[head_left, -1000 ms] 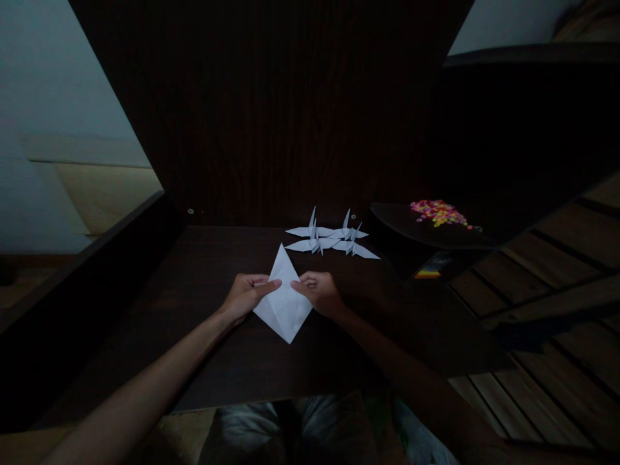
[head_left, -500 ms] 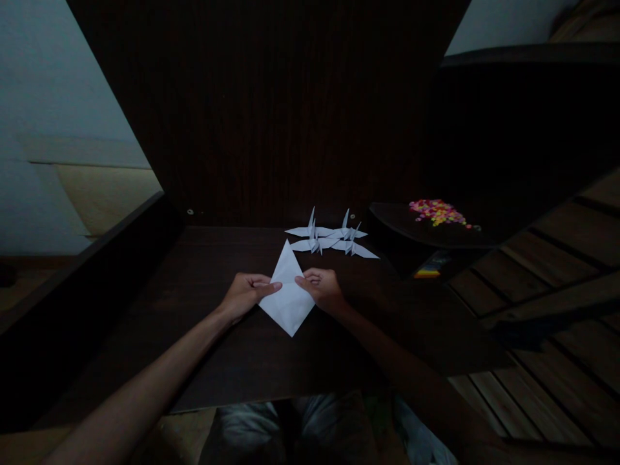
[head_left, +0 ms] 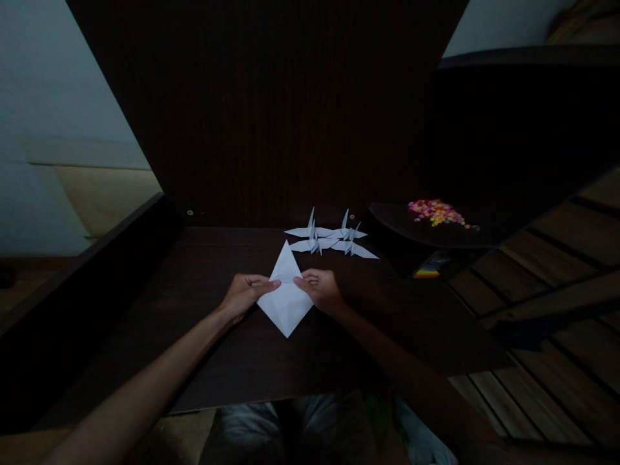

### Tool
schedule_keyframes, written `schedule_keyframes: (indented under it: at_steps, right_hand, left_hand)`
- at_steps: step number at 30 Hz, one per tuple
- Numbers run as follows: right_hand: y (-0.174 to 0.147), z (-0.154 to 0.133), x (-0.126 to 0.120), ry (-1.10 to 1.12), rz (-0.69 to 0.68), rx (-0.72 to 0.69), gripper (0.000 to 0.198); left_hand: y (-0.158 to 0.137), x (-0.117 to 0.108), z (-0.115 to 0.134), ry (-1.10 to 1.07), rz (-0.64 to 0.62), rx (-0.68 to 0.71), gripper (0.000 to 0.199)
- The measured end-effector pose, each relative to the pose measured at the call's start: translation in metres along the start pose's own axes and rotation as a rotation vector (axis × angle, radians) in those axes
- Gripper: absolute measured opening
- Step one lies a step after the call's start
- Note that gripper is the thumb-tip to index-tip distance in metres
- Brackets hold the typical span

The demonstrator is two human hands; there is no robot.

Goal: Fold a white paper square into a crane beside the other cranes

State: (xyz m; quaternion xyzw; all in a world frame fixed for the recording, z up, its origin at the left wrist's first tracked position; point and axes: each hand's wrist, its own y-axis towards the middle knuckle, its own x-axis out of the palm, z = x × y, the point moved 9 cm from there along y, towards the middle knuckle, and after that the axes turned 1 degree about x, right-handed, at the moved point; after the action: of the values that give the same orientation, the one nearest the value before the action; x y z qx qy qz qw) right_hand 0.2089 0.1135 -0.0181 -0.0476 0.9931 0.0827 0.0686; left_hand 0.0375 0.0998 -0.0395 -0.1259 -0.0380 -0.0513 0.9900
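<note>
A white sheet of folded paper (head_left: 287,309), shaped like a kite with one point toward me and one away, is held just above the dark desk. My left hand (head_left: 245,294) pinches its left side, thumb on top and fingers underneath. On the opposite side my right hand (head_left: 323,289) grips it the same way, the thumb pressing near the middle crease. Beyond the paper's far tip stand several white origami cranes (head_left: 314,245) in a tight cluster, wings overlapping.
The dark wooden desk (head_left: 213,258) has a tall back panel (head_left: 271,116) and a raised left side board (head_left: 97,258). On a rounded shelf (head_left: 392,219) to the right lies a heap of small pink and yellow pieces (head_left: 436,212). A slatted wooden surface (head_left: 557,258) is farther right.
The paper's near tip has shifted slightly left. Both hands keep their hold in nearly the same place, and the cranes stay where they were.
</note>
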Motion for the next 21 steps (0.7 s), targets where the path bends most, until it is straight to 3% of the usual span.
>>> schedule_keyframes:
  at_steps: [10, 21]
  right_hand:
    - [-0.002, 0.0, 0.006, -0.015, -0.073, 0.05, 0.02]
    - [-0.006, -0.005, 0.011, -0.03, -0.106, 0.022, 0.021]
  left_hand:
    - [-0.001, 0.013, 0.0, -0.065, -0.14, -0.034, 0.037]
    - [-0.001, 0.005, 0.003, -0.007, -0.064, 0.012, 0.033]
